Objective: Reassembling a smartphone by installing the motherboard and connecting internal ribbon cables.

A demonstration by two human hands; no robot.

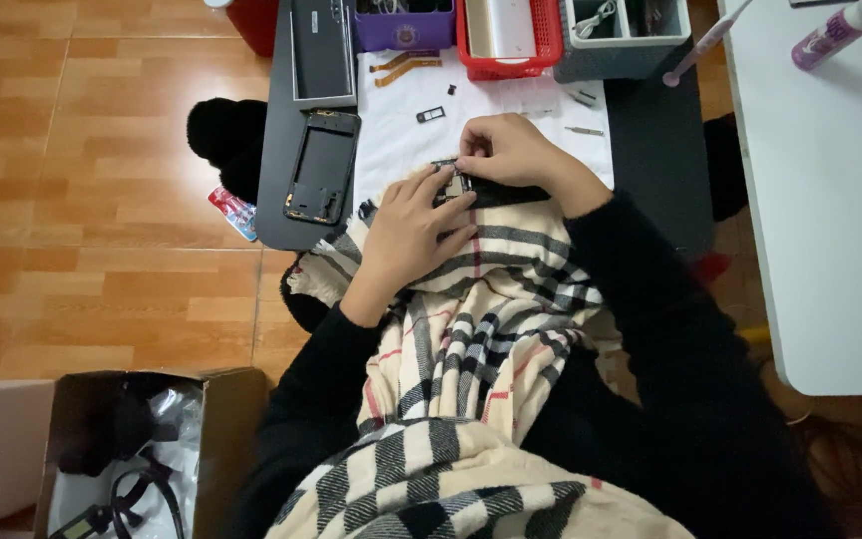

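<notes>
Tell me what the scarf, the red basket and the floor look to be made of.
Scarf: soft woven fabric, likely wool or a blend; it drapes in folds, with a fringed edge and a cream, black and red check.
Red basket: moulded plastic, judging by its slotted walls and even colour.
Floor: wood or wood-look laminate; orange-brown planks with grain and a slight sheen.

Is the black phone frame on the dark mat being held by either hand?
No, the black phone frame lies apart, left of both hands.

Black long sleeves (690,339) to wrists; cream scarf (471,379), black-grey check, thin red lines; bare hands.
</notes>
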